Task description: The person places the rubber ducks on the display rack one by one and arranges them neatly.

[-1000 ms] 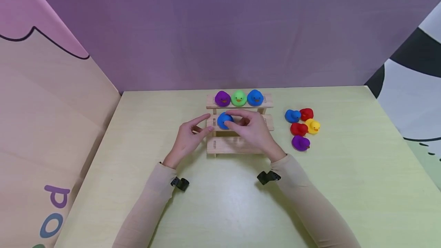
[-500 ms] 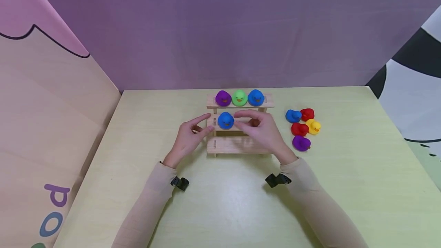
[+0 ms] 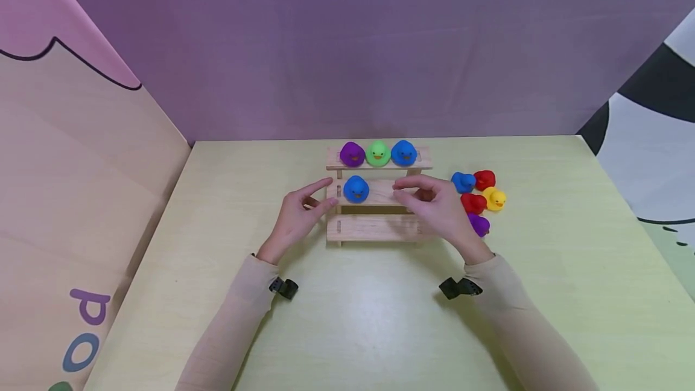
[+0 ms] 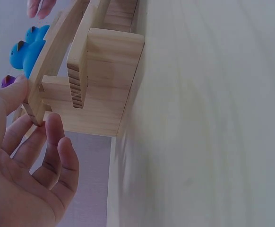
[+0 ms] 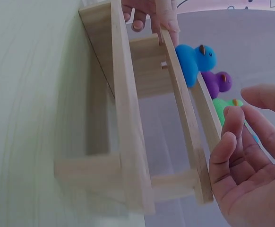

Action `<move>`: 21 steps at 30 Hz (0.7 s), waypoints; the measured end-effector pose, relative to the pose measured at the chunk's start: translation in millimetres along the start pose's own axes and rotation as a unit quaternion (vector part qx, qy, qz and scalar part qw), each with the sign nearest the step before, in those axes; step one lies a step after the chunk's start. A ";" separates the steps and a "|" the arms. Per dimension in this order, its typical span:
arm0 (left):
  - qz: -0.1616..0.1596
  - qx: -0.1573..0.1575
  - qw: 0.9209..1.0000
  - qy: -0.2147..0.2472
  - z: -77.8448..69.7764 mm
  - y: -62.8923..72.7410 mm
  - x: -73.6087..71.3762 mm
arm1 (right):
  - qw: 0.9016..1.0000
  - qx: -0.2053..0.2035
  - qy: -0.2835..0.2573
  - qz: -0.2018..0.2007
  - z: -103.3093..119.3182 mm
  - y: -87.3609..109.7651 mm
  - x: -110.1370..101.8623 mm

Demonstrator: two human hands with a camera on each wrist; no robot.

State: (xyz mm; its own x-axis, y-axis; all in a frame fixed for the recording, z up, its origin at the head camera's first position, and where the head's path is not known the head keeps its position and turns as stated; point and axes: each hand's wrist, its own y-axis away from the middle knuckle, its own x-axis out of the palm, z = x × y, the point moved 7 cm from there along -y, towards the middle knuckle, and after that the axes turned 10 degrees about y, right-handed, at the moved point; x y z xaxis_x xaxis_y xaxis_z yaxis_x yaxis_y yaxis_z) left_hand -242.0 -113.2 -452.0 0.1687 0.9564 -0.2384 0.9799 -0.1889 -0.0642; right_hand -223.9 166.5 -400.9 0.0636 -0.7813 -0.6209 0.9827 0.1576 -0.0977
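A three-tier wooden stand (image 3: 380,229) is on the table. On its middle step, near the left end, sits a blue rubber duck (image 3: 356,189) facing me. My left hand (image 3: 298,217) pinches the left end of that step, its thumb above and fingers beneath, as the left wrist view shows. Over the step's right part is my right hand (image 3: 434,207), apart from the blue duck, with nothing between its thumb and fingers. Along the top step stand a purple duck (image 3: 352,154), a green duck (image 3: 377,154) and another blue duck (image 3: 404,153).
To the right of the stand, loose ducks lie in a cluster: blue (image 3: 464,182), red (image 3: 485,180), yellow (image 3: 495,199), another red (image 3: 474,203) and purple (image 3: 480,225). The right hand partly covers the purple one. A purple backdrop (image 3: 380,47) rises behind the table.
My right hand has let go of the blue duck on the middle step and moved right. That duck stays put. The left hand has kept its place at the step's end.
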 end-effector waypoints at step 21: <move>-0.006 0.010 1.000 0.004 -1.0 -0.2 0.6 | 0.998 0.009 0.019 -0.067 -42.8 11.0 -49.2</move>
State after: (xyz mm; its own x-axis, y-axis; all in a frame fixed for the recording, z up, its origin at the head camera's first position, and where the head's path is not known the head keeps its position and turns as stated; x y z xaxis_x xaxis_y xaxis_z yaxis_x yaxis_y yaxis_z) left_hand -242.0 -112.4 -451.2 0.1579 0.9603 -0.2300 0.9794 -0.1819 -0.0872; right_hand -223.7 232.5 -404.7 -0.0752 -0.7715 -0.6317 0.9848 0.0422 -0.1687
